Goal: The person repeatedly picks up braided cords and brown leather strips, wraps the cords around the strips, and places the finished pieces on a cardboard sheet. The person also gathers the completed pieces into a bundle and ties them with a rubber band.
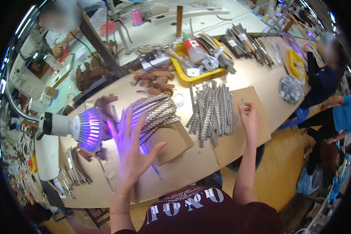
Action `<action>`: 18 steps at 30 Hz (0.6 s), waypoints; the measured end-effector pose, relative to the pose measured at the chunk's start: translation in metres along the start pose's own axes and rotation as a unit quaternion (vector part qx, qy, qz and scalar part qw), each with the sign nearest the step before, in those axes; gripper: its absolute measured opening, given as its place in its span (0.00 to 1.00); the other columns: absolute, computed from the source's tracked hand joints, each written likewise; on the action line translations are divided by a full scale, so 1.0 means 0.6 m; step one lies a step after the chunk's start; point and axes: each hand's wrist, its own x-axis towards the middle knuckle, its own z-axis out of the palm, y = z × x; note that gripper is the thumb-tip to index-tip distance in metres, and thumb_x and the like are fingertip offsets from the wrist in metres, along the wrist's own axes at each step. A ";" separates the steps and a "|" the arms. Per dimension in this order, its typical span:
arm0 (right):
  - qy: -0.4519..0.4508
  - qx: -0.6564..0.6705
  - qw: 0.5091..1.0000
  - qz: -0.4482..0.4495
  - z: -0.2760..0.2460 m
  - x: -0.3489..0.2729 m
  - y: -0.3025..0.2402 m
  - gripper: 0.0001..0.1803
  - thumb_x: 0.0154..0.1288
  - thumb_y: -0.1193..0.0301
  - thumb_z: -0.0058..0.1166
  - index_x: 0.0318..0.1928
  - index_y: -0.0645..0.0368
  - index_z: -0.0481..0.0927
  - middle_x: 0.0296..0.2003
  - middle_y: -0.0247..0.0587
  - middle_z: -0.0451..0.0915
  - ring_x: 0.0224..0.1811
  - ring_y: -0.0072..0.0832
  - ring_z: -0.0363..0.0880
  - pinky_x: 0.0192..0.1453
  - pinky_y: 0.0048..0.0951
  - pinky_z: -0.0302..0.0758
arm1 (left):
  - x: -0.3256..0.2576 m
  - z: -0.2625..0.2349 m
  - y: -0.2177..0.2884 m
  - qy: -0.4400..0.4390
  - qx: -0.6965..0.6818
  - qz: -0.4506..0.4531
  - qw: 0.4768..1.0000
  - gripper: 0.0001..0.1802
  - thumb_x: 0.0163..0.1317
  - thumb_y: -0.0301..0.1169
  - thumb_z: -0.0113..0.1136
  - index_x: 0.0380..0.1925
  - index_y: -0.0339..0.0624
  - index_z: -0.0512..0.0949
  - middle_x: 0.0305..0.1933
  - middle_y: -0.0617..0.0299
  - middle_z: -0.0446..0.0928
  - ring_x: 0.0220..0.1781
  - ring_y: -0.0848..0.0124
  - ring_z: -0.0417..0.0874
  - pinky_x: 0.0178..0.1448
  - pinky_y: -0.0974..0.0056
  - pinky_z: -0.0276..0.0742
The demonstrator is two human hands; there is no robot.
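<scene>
My left hand is open with fingers spread, lit purple by the lamp head close beside it. It is in front of a bundle of shiny woven straps lying over a bent brown cardboard piece; whether it touches them I cannot tell. At the right, my right hand pinches the upper end of a thin grey braided strap. That strap hangs over a flat cardboard sheet, alongside a loose pile of similar grey straps.
Behind the piles stands a yellow tray holding a red-and-clear bottle and strips. Brown leather scraps lie left of it. More strap bundles sit farther back. A flexible metal lamp arm crosses at left. Co-workers sit at far left and right.
</scene>
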 end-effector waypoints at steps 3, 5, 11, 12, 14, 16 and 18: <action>-0.004 -0.062 0.998 -0.002 0.016 -0.003 0.040 0.17 0.63 0.61 0.63 0.41 0.65 0.82 0.30 0.45 0.84 0.34 0.32 0.84 0.40 0.32 0.77 | -0.087 0.024 0.036 0.089 -0.022 0.041 0.995 0.27 0.51 0.38 0.72 0.52 0.44 0.78 0.68 0.46 0.69 0.71 0.47 0.67 0.78 0.38 0.41; -0.032 -0.061 0.998 0.013 0.026 -0.003 0.062 0.18 0.62 0.60 0.63 0.39 0.65 0.82 0.31 0.47 0.85 0.34 0.37 0.84 0.41 0.35 0.78 | -0.136 0.044 0.045 0.119 -0.034 0.055 0.991 0.19 0.53 0.32 0.69 0.46 0.45 0.80 0.65 0.47 0.72 0.67 0.48 0.72 0.78 0.38 0.44; -0.062 0.052 0.996 -0.023 0.052 0.020 0.121 0.21 0.64 0.58 0.61 0.37 0.68 0.82 0.27 0.47 0.83 0.32 0.29 0.79 0.40 0.34 0.77 | -0.255 0.051 0.004 0.138 -0.032 -0.196 0.970 0.13 0.57 0.25 0.64 0.44 0.42 0.82 0.54 0.51 0.80 0.59 0.54 0.79 0.73 0.47 0.60; -0.056 0.049 0.997 -0.029 0.050 0.026 0.122 0.21 0.66 0.59 0.61 0.41 0.69 0.80 0.30 0.45 0.82 0.33 0.28 0.78 0.41 0.33 0.76 | -0.267 0.047 -0.011 0.139 -0.026 -0.249 0.958 0.13 0.59 0.26 0.63 0.45 0.41 0.82 0.52 0.52 0.81 0.57 0.56 0.80 0.70 0.49 0.63; -0.001 0.061 0.996 -0.066 0.043 0.018 0.111 0.21 0.68 0.61 0.59 0.49 0.67 0.78 0.33 0.41 0.81 0.34 0.24 0.75 0.40 0.29 0.74 | -0.286 0.038 -0.041 0.150 -0.057 -0.341 0.926 0.13 0.61 0.28 0.63 0.45 0.39 0.82 0.48 0.52 0.82 0.54 0.57 0.81 0.64 0.53 0.69; 0.039 0.037 0.996 -0.077 0.015 0.007 0.071 0.20 0.70 0.60 0.59 0.51 0.65 0.78 0.36 0.38 0.80 0.35 0.23 0.75 0.42 0.26 0.74 | -0.293 0.031 -0.065 0.165 -0.137 -0.411 0.886 0.13 0.62 0.30 0.63 0.44 0.37 0.83 0.46 0.50 0.82 0.52 0.55 0.81 0.59 0.56 0.73; 0.019 0.091 0.990 -0.107 -0.011 -0.029 0.011 0.19 0.71 0.60 0.58 0.49 0.64 0.79 0.37 0.37 0.80 0.36 0.22 0.75 0.44 0.24 0.73 | -0.287 0.031 -0.080 0.123 -0.070 -0.381 0.914 0.13 0.61 0.31 0.64 0.43 0.36 0.83 0.44 0.49 0.81 0.47 0.56 0.82 0.54 0.58 0.76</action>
